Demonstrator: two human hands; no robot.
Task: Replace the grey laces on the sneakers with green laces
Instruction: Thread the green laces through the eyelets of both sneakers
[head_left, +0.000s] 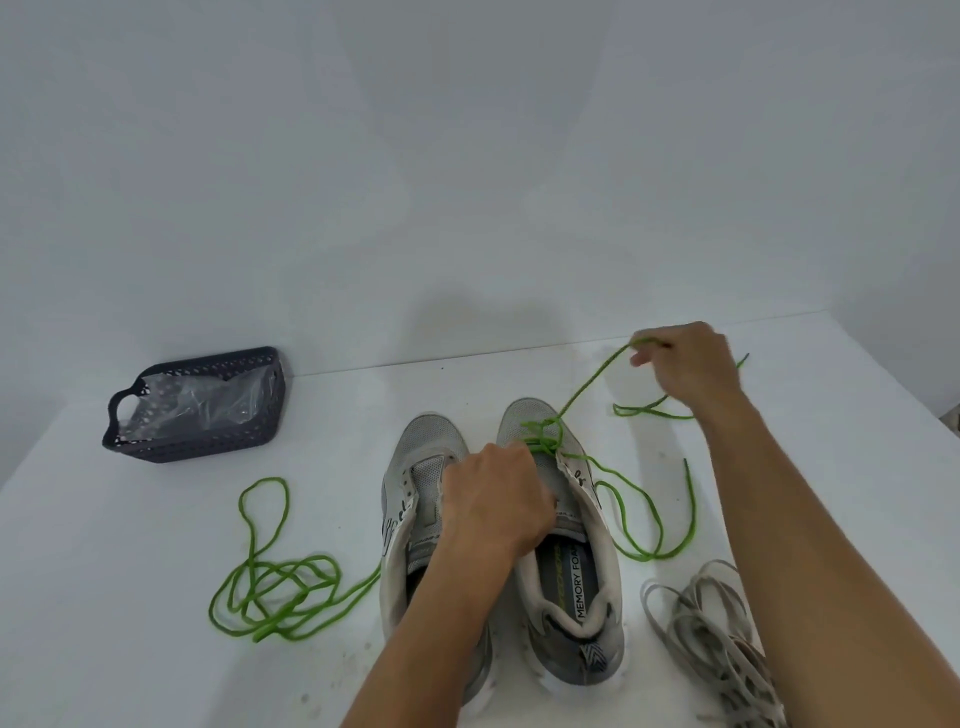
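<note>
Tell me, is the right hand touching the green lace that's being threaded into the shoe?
Touching. The head view shows the right hand pinching the green lace, which runs taut from its fingers down to the right sneaker.

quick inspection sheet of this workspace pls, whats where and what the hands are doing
surface: white table, faint specks near the front edge
job's things: two grey sneakers side by side, toes away; green lace threaded through the right one's front eyelets; left one unlaced; spare green lace loose at left; grey laces piled at right
clutter: dark basket at far left, clear plastic bag in it
hands: left hand on the right sneaker's tongue area; right hand pinches the lace, raised
cables: nothing seen
surroundings: plain white wall
</note>
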